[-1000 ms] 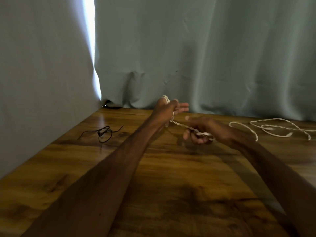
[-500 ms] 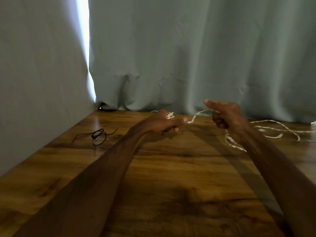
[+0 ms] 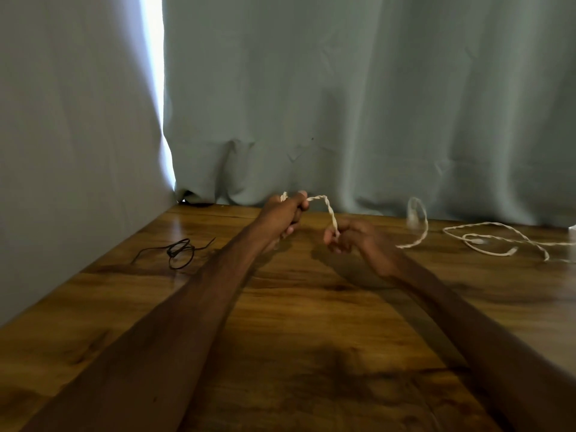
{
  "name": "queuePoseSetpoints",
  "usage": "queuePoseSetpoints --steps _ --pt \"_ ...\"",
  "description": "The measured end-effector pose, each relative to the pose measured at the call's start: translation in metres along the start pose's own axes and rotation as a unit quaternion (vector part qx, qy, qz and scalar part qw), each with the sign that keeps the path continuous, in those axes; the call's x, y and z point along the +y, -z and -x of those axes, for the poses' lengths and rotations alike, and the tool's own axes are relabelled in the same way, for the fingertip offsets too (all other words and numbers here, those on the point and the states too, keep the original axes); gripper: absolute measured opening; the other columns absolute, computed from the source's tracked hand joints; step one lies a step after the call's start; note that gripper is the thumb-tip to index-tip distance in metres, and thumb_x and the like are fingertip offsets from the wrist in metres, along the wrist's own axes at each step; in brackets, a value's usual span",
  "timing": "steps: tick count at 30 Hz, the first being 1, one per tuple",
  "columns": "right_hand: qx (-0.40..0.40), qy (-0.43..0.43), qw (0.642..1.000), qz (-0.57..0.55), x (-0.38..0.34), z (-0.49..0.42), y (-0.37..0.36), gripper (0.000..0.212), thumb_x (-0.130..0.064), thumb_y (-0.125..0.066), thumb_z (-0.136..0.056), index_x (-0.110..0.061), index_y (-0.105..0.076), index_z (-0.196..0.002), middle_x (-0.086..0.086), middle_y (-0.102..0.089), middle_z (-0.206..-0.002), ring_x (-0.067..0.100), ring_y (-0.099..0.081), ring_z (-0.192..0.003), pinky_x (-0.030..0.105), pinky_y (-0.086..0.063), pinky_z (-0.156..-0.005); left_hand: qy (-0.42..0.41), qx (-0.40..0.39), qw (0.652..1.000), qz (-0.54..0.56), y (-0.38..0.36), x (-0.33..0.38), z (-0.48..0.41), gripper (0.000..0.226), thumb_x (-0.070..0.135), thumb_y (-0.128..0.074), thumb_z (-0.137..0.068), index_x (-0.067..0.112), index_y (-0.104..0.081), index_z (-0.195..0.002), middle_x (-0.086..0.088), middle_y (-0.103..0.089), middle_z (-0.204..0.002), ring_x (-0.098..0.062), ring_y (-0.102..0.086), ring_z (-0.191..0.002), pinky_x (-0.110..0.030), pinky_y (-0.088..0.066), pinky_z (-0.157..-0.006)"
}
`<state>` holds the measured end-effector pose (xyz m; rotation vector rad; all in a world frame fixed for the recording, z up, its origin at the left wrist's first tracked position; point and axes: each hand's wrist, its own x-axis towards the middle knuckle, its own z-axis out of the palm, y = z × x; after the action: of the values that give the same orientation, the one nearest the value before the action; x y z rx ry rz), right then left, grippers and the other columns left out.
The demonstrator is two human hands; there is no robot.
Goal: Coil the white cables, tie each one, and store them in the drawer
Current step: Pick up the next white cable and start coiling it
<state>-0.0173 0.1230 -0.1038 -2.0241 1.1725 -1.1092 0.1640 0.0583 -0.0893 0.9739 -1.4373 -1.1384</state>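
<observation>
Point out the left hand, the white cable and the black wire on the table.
left hand (image 3: 280, 213): head view, on the back of the hand.
white cable (image 3: 319, 198): head view, on the twisted arch just right of that hand.
black wire (image 3: 178, 248): head view, on its bunched, looped middle.

One wide-angle view looks from the person's head, forward and down across the wooden table (image 3: 296, 322) toward the curtain (image 3: 343, 104) behind it. The left hand (image 3: 282, 213) and right hand (image 3: 349, 236) sit mid-frame, at arm's length.
</observation>
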Motion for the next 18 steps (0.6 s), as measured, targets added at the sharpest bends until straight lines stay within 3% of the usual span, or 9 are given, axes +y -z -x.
queuePoseSetpoints --steps 2,4,8,11,14,18 --pt "0.066 0.039 0.997 -0.002 -0.007 0.000 0.003 0.024 -0.020 -0.053 -0.101 -0.013 -0.069 -0.084 -0.011 -0.059 -0.060 0.000 -0.053 -0.057 0.013 -0.040 -0.059 -0.002 0.014 0.999 -0.033 0.001 -0.007 -0.002 0.034 0.035 -0.053 -0.105 0.016 -0.059 -0.077 0.007 -0.036 -0.042 -0.011 -0.029 -0.034 -0.025 -0.017 -0.042" --pt "0.144 0.105 0.980 0.089 -0.010 0.000 0.012 0.028 -0.022 -0.050 -0.107 -0.017 -0.072 -0.090 -0.008 -0.056 -0.062 0.006 -0.051 -0.057 0.021 -0.039 -0.056 -0.008 -0.021 0.999 -0.042 -0.003 -0.009 0.000 0.037 0.041 -0.053 -0.104 0.018 -0.057 -0.075 0.007 -0.034 -0.043 -0.010 -0.028 -0.034 -0.024 -0.017 -0.042" --pt "0.285 0.185 0.913 0.225 -0.009 0.001 0.035 0.030 -0.025 -0.042 -0.110 -0.019 -0.070 -0.102 0.001 -0.062 -0.072 0.012 -0.057 -0.062 0.031 -0.044 -0.059 0.030 -0.163 0.984 -0.063 -0.019 -0.003 0.016 0.057 0.074 -0.047 -0.093 0.022 -0.054 -0.073 0.009 -0.030 -0.050 -0.010 -0.027 -0.040 -0.022 -0.016 -0.044" --pt "0.353 0.213 0.867 0.279 -0.009 0.002 0.048 0.030 -0.025 -0.040 -0.110 -0.013 -0.068 -0.107 -0.001 -0.060 -0.070 0.014 -0.054 -0.057 0.025 -0.038 -0.054 0.073 -0.324 0.941 -0.065 -0.031 0.004 0.028 0.060 0.075 -0.042 -0.094 0.021 -0.050 -0.069 0.010 -0.028 -0.046 -0.009 -0.025 -0.035 -0.019 -0.018 -0.039" --pt "0.364 0.184 0.855 0.322 0.002 0.000 0.055 0.029 -0.026 -0.040 -0.110 -0.013 -0.065 -0.108 -0.004 -0.056 -0.067 0.014 -0.049 -0.052 0.028 -0.033 -0.052 0.064 -0.426 0.900 -0.061 -0.045 0.012 0.039 0.056 0.059 -0.035 -0.105 0.019 -0.048 -0.068 0.010 -0.027 -0.043 -0.007 -0.024 -0.032 -0.020 -0.020 -0.035" --pt "0.280 0.095 0.896 0.331 0.021 -0.001 0.063 0.029 -0.032 -0.042 -0.104 -0.018 -0.068 -0.102 0.004 -0.069 -0.078 0.023 -0.061 -0.064 0.036 -0.044 -0.060 0.067 -0.458 0.883 0.076 -0.054 0.024 0.046 0.047 0.040 -0.034 -0.110 0.017 -0.048 -0.072 0.012 -0.030 -0.043 -0.002 -0.026 -0.031 -0.017 -0.015 -0.037"
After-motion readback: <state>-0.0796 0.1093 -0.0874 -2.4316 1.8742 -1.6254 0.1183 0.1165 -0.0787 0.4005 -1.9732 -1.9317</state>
